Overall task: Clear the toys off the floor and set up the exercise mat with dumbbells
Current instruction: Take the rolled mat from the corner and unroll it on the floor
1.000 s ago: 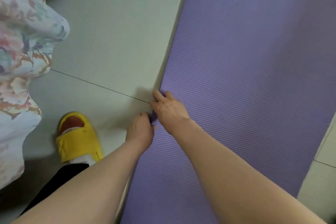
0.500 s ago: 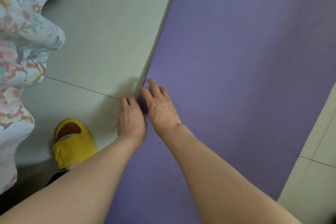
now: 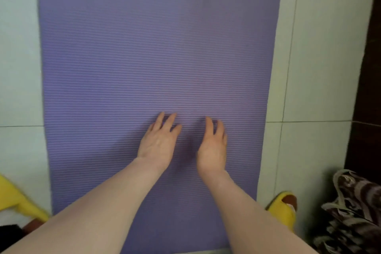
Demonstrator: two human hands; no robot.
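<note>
The fingers (image 3: 168,121) of the left hand (image 3: 158,144) are spreading loosely, holding nothing, over the purple exercise mat (image 3: 156,47). The right hand (image 3: 213,148) is hovering just beside it, its fingers close together and empty. The mat is lying flat on the pale tiled floor (image 3: 321,68), with yellow slippers (image 3: 282,210) flanking its near end.

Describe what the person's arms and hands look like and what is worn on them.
Both forearms are bare, with no sleeve in view. The left hand and the right hand wear no gloves, and no ring, watch or bracelet shows at either wrist. The fingernails look short and unpainted, though the picture is soft.
</note>
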